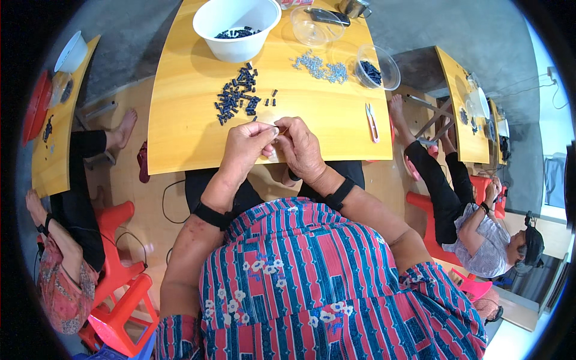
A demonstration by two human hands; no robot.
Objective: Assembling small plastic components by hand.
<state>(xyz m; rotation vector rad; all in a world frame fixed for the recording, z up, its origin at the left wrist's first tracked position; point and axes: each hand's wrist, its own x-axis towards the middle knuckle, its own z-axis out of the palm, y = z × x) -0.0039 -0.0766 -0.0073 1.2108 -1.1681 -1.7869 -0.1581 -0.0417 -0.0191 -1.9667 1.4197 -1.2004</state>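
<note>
At the near edge of the yellow table (192,129), my left hand (247,143) and my right hand (300,149) meet, fingertips pinched together. Between them is something small, mostly covered by the fingers; I cannot make out its kind. Just beyond my left hand lies a loose pile of small black cylindrical pieces (234,99), with a few strays to its right. Farther off to the right is a scatter of small clear pieces (321,67). A shallow clear bowl (393,71) beside them holds more black pieces.
A white tub (237,45) with black pieces stands at the far side. Near it are a clear lidlike dish (309,33), a dark phone (327,16) and a metal cup (355,7). Small thread snips (372,123) lie right. People (489,231) sit at tables on both sides.
</note>
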